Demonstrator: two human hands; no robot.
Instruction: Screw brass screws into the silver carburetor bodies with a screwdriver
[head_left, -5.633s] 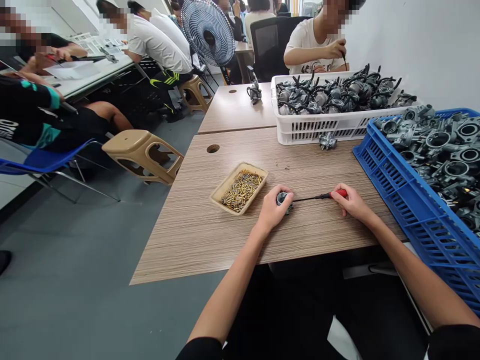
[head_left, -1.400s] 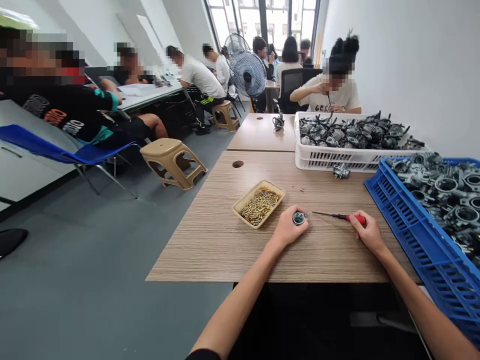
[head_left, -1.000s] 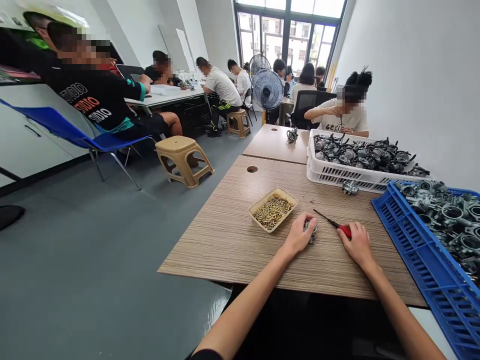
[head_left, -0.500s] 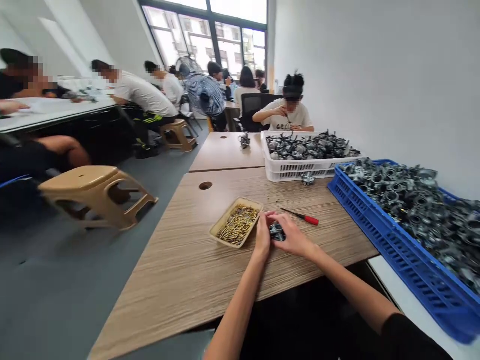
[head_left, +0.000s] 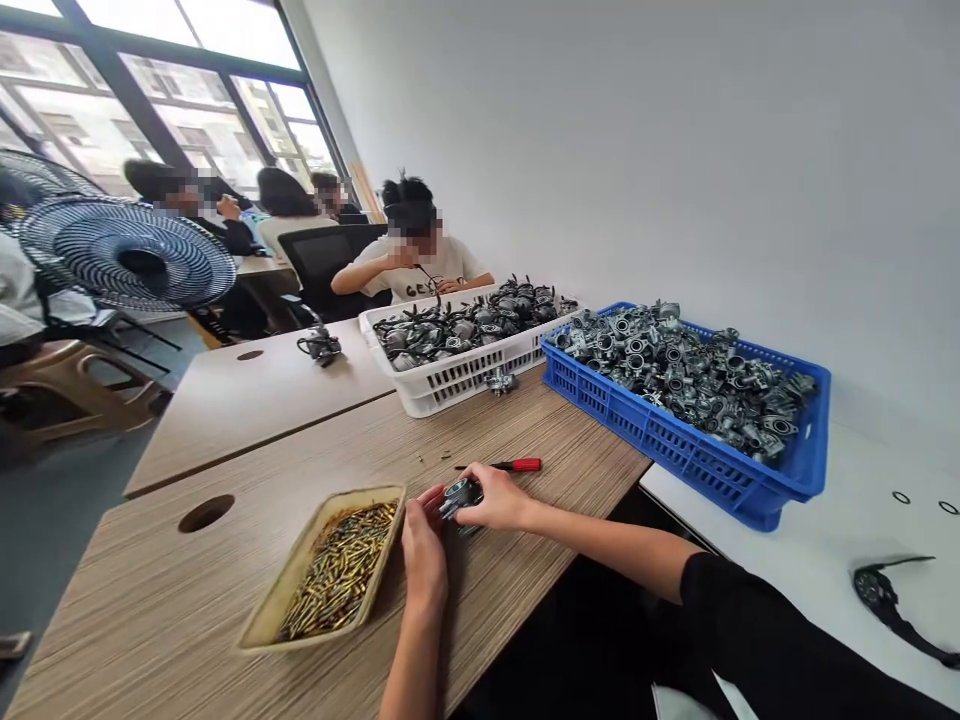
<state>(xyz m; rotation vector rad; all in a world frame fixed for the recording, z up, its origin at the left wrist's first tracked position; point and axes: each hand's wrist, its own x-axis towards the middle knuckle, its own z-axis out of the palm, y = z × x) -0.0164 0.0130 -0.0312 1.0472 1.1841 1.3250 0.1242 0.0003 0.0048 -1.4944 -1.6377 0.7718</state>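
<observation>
A grey metal carburetor body (head_left: 460,494) is held just above the wooden table, near its front edge. My right hand (head_left: 495,500) grips it from the right, thumb and fingers bent round it. From the left, my left hand (head_left: 424,545) is closed against its side; some of its fingertips are hidden behind the part. Close beside my left hand stands a cream tray (head_left: 262,612) of small brass jets (head_left: 337,575). A screwdriver with a red handle (head_left: 526,464) lies just beyond my right hand.
A white crate (head_left: 442,386) of carburetors and a blue crate (head_left: 600,396) of metal bodies stand at the back and right. One carburetor (head_left: 500,381) lies before the white crate, another (head_left: 321,346) farther left. A person (head_left: 420,255) works across the table. A fan (head_left: 127,255) stands left.
My view has turned to the right, bringing the whole blue crate into sight. The carburetor body stays between my hands, now tilted so its round face shows more.
</observation>
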